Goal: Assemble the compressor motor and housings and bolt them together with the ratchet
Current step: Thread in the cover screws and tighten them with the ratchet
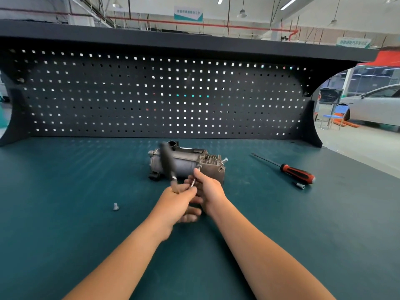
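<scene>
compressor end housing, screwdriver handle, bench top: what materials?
End housing: likely cast aluminium; dull grey, matte, finned.
Screwdriver handle: moulded plastic or rubber; orange and black, slight sheen.
Bench top: teal mat with embossed texture, probably rubber or vinyl; can't confirm.

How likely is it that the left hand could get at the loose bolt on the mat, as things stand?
Probably yes: only bare mat lies between the left hand and the loose bolt, though that hand now grips the ratchet handle.
</scene>
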